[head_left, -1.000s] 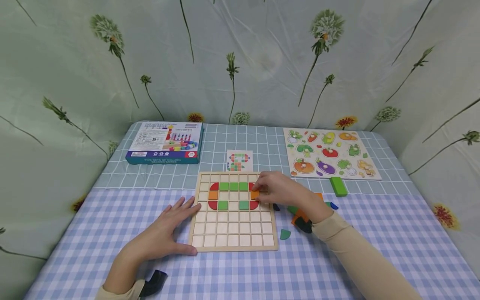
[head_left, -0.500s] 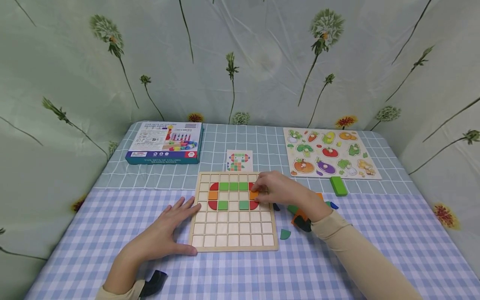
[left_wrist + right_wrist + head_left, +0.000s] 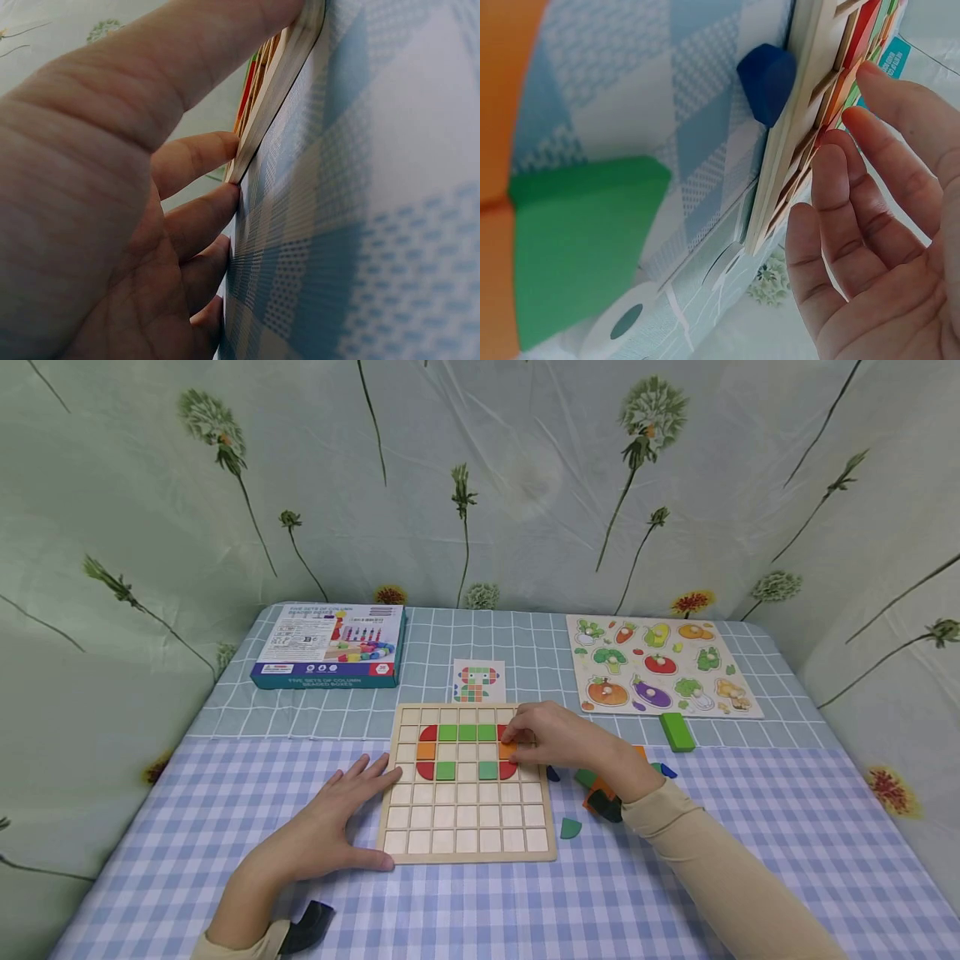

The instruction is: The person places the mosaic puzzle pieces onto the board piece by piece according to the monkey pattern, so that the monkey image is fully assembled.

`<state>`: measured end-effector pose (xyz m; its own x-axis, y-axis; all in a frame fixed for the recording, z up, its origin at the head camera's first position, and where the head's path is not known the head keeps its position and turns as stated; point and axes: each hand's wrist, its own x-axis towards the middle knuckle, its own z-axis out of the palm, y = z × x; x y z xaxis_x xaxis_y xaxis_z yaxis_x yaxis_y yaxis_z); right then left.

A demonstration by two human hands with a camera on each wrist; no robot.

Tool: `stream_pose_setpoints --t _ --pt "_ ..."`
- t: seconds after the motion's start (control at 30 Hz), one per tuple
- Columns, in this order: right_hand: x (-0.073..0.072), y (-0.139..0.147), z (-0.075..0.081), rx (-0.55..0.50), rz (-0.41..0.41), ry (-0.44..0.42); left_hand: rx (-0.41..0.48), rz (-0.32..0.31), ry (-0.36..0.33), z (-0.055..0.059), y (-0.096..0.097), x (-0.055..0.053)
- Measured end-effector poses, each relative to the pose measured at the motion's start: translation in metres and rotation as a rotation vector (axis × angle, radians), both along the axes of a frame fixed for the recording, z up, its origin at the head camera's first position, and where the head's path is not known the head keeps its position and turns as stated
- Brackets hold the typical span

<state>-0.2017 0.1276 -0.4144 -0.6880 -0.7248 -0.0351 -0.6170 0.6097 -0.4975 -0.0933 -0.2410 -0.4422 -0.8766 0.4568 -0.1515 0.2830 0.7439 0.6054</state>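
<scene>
1. Orange square tile (image 3: 506,751) has hardly moved over the last second, which suggests fine seating rather than a fresh placement.
2. It lies on the right side of the wooden grid board (image 3: 467,816), between the far and near red quarter-round tiles (image 3: 509,771).
3. Right hand (image 3: 558,737): bent fingers and thumb appear to pinch it, thumb nearer.
4. Left hand (image 3: 322,828): fingers spread, touching the board's left edge.

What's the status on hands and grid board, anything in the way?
Left hand touching left edge of grid board; right hand at right-side orange tile; board partly filled; loose green piece beside it, not on it.
</scene>
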Motion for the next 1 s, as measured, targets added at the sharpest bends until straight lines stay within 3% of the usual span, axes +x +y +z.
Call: stream_pose_setpoints --t 0.27,0.47,0.83,1.0 --pt "0.001 0.0 0.001 0.005 -0.002 -0.002 0.006 -0.004 0.004 -0.001 0.0 0.0" --pt "0.006 0.008 0.014 0.015 -0.085 -0.048 0.01 -0.007 0.008 -0.002 -0.001 0.0" --pt "0.022 0.059 0.037 0.028 -0.211 -0.052 0.002 -0.004 0.007 -0.001 0.0 0.0" --pt "0.038 0.085 0.039 0.061 -0.288 -0.129 -0.003 -0.003 0.004 -0.001 0.0 -0.001"
